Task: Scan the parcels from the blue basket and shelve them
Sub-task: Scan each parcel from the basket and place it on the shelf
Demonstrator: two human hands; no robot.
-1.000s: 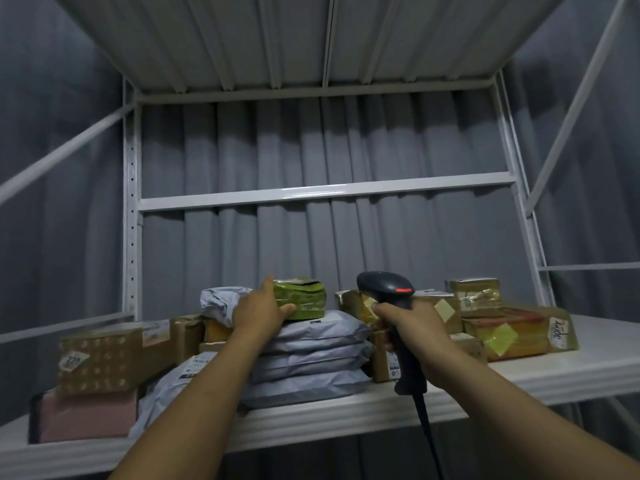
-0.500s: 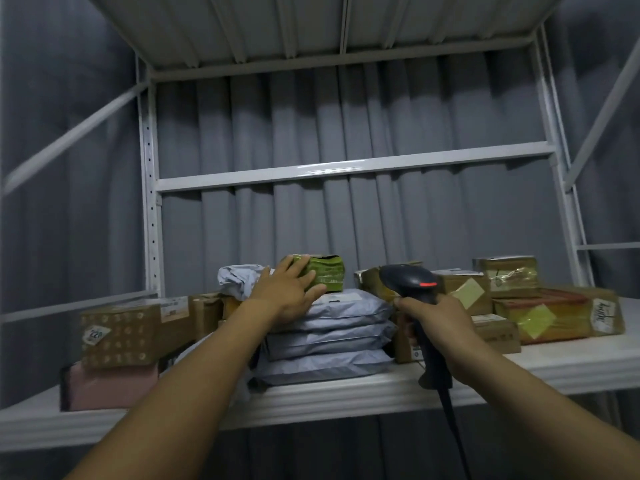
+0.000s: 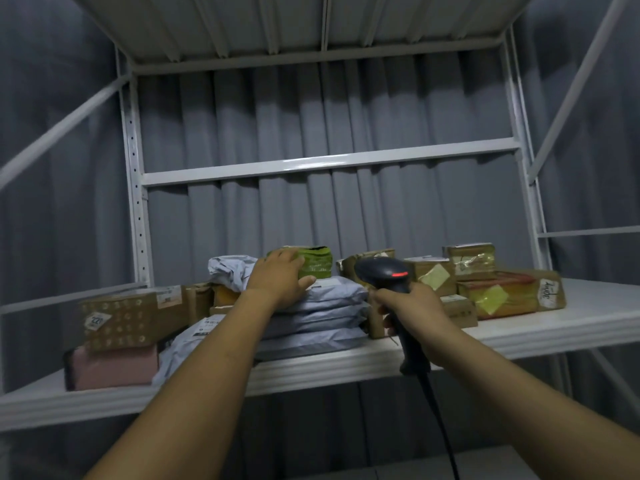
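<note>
My left hand (image 3: 278, 280) fingers grasping green wrapped parcel (image 3: 317, 263) atop grey mailer stack (image 3: 332, 306); right hand (image 3: 412, 306), at its 3 o'clock, fingers grasping black corded scanner (image 3: 384, 273)

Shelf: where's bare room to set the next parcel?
Right end of the shelf, past the taped boxes, is bare, as is the front strip before them. Left and middle are crowded: grey mailers, cardboard box, pink parcel.
</note>
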